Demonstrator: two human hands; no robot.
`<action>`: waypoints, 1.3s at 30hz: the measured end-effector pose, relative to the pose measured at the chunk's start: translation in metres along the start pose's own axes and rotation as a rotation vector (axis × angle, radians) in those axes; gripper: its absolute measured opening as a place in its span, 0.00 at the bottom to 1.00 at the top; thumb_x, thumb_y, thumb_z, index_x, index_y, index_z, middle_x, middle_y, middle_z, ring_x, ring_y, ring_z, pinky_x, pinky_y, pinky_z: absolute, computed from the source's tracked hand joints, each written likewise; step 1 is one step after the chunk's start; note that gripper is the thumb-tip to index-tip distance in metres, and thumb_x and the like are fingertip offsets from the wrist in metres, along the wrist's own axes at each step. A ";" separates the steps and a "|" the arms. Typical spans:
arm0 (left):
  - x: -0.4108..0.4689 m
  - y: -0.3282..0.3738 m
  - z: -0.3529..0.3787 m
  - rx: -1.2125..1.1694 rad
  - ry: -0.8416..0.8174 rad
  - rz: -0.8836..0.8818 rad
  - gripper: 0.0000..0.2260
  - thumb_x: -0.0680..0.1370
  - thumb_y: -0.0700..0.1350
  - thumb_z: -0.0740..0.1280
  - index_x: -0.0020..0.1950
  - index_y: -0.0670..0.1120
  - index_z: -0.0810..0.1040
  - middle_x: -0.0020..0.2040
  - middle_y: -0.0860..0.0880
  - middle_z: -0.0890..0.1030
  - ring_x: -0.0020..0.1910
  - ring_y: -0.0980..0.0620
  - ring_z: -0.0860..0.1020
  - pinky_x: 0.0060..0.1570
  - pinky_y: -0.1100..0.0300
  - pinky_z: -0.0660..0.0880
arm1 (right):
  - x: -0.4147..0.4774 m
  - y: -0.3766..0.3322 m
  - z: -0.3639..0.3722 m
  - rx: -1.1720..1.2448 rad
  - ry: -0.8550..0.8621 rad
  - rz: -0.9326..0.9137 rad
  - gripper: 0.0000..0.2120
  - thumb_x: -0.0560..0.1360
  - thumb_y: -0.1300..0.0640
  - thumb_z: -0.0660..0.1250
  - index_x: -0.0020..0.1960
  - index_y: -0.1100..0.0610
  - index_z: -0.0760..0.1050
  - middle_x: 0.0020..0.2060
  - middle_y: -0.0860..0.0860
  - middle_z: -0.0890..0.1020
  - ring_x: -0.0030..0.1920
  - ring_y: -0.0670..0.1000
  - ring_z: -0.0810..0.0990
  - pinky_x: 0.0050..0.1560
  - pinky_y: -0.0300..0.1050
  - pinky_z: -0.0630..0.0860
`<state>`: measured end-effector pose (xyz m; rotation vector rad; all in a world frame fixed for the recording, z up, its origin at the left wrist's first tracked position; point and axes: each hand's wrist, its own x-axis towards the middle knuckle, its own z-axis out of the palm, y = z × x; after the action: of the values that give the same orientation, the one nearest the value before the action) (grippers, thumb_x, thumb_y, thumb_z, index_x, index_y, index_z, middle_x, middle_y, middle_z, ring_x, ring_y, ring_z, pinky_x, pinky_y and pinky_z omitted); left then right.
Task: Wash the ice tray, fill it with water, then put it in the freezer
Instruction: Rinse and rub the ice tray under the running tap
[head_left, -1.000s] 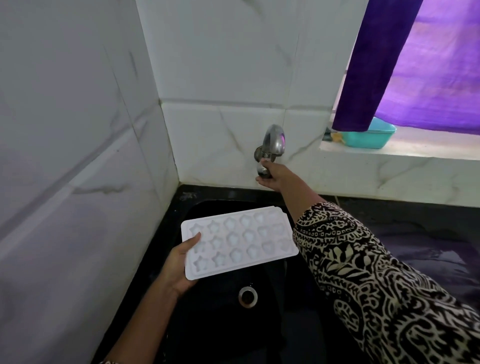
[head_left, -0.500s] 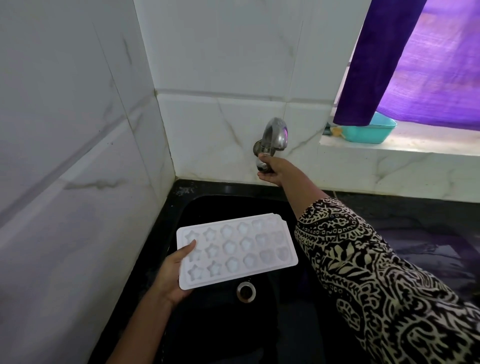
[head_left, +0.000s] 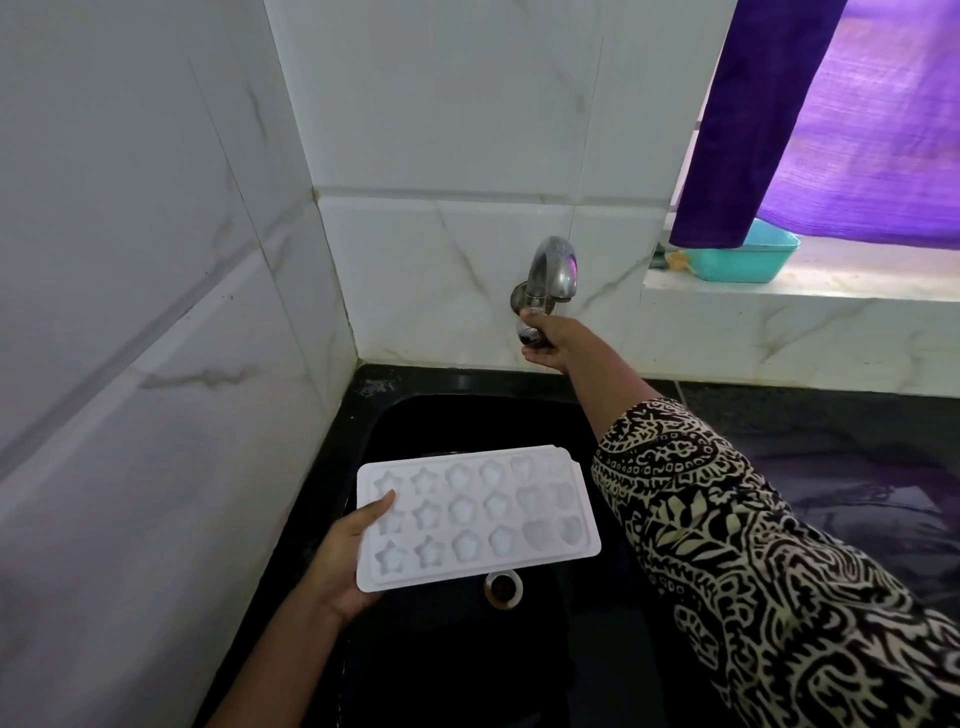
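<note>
A white ice tray (head_left: 483, 514) with star and flower shaped cells is held level over the black sink (head_left: 415, 415). My left hand (head_left: 348, 556) grips its left short edge, thumb on top. A chrome tap (head_left: 551, 270) juts from the tiled back wall above the sink. My right hand (head_left: 550, 343) is closed on the tap's handle just below the spout. No water stream is visible. The tray sits nearer to me than the spout.
The sink drain (head_left: 503, 587) shows just below the tray. White tiled walls close in at left and behind. A teal basin (head_left: 743, 260) rests on the window ledge at right under a purple curtain (head_left: 831, 119). The black counter (head_left: 831, 447) extends to the right.
The tray has sunk a little lower over the sink in my left hand. My right hand stays on the tap handle.
</note>
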<state>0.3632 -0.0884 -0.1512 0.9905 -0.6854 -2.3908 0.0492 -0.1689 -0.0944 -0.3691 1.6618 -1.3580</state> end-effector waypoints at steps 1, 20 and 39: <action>0.001 0.000 0.000 0.005 0.003 0.001 0.17 0.74 0.45 0.62 0.59 0.39 0.77 0.51 0.38 0.83 0.45 0.40 0.84 0.37 0.48 0.81 | 0.001 0.000 0.000 -0.004 -0.002 0.001 0.24 0.75 0.53 0.70 0.65 0.63 0.69 0.44 0.56 0.75 0.39 0.51 0.76 0.33 0.39 0.78; 0.005 -0.008 -0.002 -0.015 0.007 0.009 0.17 0.74 0.46 0.62 0.58 0.38 0.77 0.51 0.38 0.83 0.45 0.40 0.84 0.38 0.48 0.82 | -0.016 0.012 -0.036 -0.119 0.006 -0.021 0.26 0.76 0.39 0.61 0.63 0.57 0.67 0.55 0.56 0.75 0.56 0.55 0.76 0.64 0.55 0.69; 0.054 0.013 0.033 -0.083 -0.036 0.128 0.28 0.77 0.62 0.56 0.66 0.43 0.74 0.62 0.41 0.79 0.58 0.42 0.79 0.50 0.47 0.80 | -0.089 0.094 -0.054 -1.176 0.233 -0.667 0.20 0.76 0.45 0.63 0.66 0.50 0.72 0.76 0.51 0.58 0.75 0.53 0.52 0.69 0.52 0.59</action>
<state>0.3079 -0.1212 -0.1507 0.8451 -0.6370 -2.3107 0.0822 -0.0403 -0.1391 -1.5885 2.5427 -0.6744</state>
